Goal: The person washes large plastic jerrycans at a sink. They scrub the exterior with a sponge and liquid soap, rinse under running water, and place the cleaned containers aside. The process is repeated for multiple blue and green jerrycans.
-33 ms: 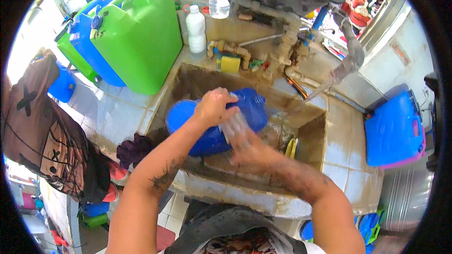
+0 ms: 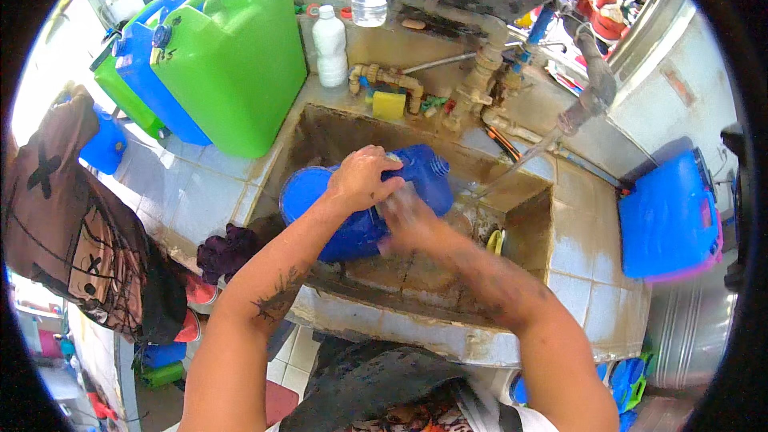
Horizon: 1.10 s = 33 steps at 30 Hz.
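Being set into the tiled counter, a stained sink (image 2: 530,230) is seen in the middle, with its walls browned. Beside its far left corner, a big green can (image 2: 240,72) is stood upright, and a blue can (image 2: 148,96) is partly hidden behind it. On the counter to the right, another blue can (image 2: 662,220) is placed near the wall. Inside the sink, a blue jug (image 2: 358,234) is laid over on its side, its round end toward the left and its ridged neck toward the far right. The jug is grasped near its handle by the left hand (image 2: 364,182), with the fingers bent over. The right hand (image 2: 412,222) is held against or just beside the jug; it is blurred, so whether anything is clasped in it cannot be told. From a tap (image 2: 590,96) at the right, a thin stream of water (image 2: 522,163) is poured down into the sink. Behind the sink, a white bottle (image 2: 330,48) is stood upright, and a yellow sponge (image 2: 389,105) is rested near the far rim.
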Each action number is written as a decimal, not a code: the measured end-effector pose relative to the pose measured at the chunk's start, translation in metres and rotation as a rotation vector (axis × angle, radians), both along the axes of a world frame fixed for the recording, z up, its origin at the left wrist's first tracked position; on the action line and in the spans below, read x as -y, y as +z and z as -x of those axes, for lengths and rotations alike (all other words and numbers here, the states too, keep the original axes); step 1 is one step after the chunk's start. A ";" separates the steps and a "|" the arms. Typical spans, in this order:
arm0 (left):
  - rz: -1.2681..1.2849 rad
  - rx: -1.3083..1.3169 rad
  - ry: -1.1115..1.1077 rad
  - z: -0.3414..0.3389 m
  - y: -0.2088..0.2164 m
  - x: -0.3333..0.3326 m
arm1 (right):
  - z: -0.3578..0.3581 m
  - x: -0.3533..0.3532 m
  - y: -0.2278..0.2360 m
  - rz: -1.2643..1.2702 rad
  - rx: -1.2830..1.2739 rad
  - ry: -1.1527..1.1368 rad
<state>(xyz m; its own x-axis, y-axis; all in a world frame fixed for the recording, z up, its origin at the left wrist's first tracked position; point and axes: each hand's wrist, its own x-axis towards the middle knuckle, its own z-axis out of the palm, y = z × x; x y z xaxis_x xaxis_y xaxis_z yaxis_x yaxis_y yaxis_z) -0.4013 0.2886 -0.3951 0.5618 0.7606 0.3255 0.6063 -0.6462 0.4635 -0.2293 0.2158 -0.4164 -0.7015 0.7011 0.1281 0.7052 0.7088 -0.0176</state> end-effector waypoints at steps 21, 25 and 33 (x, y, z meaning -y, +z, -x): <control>0.011 0.584 0.150 -0.002 0.005 -0.019 | 0.040 -0.140 0.012 0.797 0.311 0.024; 0.532 -0.069 0.075 -0.002 0.020 -0.018 | -0.008 -0.002 -0.018 -0.113 -0.407 -0.014; 1.071 0.577 0.235 -0.024 -0.009 -0.042 | 0.013 0.118 -0.018 0.176 -0.879 -0.278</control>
